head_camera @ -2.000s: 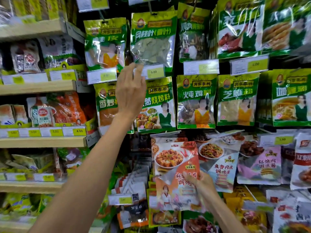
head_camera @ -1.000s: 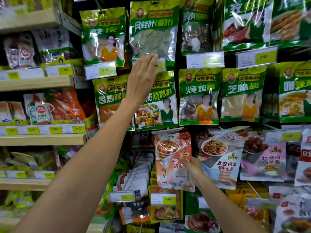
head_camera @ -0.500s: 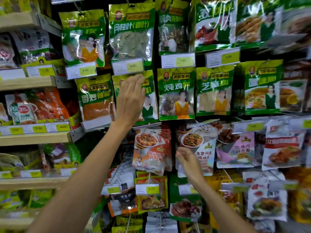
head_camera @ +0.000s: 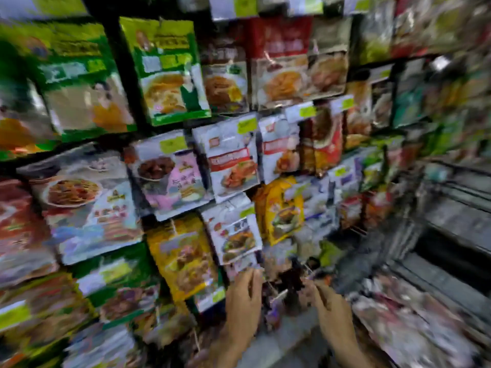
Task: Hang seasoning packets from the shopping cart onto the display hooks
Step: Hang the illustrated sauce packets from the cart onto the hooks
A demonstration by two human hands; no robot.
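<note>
Blurred display wall (head_camera: 125, 75) of seasoning packets (head_camera: 231, 160), left hand (head_camera: 243, 301) and right hand (head_camera: 332, 312) were low, near together, neither grip's state could be told.

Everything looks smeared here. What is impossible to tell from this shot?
Head view, all motion-blurred:
1. Whether the left hand or right hand holds anything; the dark thing between them is unrecognisable.
2. Print on the packets and price tags: smeared, unreadable.
3. Hooks: hidden behind packets.
4. Grey wire frame at right, maybe the cart: too blurred to confirm.
</note>
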